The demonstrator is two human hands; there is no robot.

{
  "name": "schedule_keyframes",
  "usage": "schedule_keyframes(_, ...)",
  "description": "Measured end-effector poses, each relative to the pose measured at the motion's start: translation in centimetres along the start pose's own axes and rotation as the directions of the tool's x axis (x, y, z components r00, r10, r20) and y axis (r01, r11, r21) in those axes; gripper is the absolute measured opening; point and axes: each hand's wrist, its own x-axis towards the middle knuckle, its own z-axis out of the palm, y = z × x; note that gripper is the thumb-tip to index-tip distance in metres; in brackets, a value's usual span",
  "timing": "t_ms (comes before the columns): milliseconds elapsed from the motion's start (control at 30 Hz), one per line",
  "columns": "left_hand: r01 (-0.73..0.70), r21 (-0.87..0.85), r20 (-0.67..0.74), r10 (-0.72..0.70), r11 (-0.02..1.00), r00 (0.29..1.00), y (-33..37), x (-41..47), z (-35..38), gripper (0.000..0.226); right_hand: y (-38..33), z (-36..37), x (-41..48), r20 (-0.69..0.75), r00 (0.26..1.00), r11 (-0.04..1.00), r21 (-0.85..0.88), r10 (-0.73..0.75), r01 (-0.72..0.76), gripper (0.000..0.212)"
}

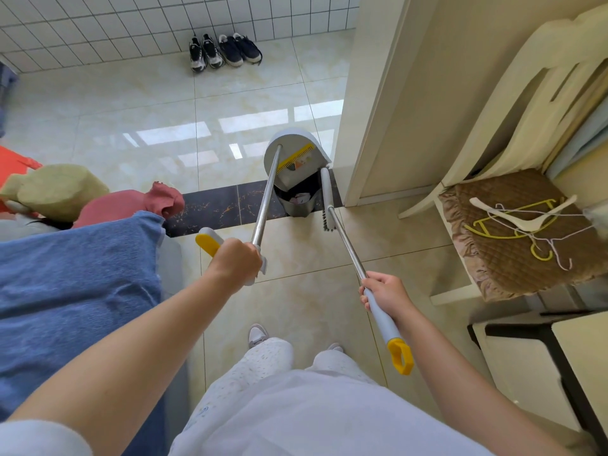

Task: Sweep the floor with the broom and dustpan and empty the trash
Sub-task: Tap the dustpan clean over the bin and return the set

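My left hand [236, 260] grips the handle of a long-handled grey dustpan [293, 149] with a yellow comb strip. The pan is tipped up over a small dark trash bin [297, 205] that stands on the black threshold strip beside the door frame. Paper scraps show inside the bin. My right hand [385, 295] grips the grey sleeve of the broom's metal pole [346, 241]; its yellow end loop sticks out below my hand. The broom head [326, 192] hangs upright just right of the bin, bristles down.
A bed with a blue blanket [75, 291], a pink cloth and a green cushion fills the left. A cream chair [513, 232] with a brown cushion and hangers stands right, a black-framed table [559, 350] below it. Two pairs of shoes [223, 52] sit by the far tiled wall.
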Motion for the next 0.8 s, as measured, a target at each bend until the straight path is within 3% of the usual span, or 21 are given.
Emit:
schedule_keyframes(133, -0.010, 0.009, -0.047, 0.011, 1.000, 0.999, 1.0, -0.5, 0.3, 0.041, 0.1, -0.2, 0.0, -0.008, 1.000, 0.999, -0.031, -0.008, 0.008, 0.032)
schedule_keyframes(267, -0.101, 0.016, 0.011, 0.101, 0.995, 0.995, 2.9, -0.9, 0.7, 0.047, 0.3, -0.6, -0.1, -0.016, 1.000, 1.000, -0.017, 0.003, -0.003, 0.029)
schedule_keyframes(800, 0.022, -0.074, 0.064, -0.017, 0.997, 0.998, 2.6, -0.8, 0.1, 0.040, -0.3, -0.4, -0.3, -0.032, 0.999, 0.998, -0.056, -0.007, 0.005, 0.034)
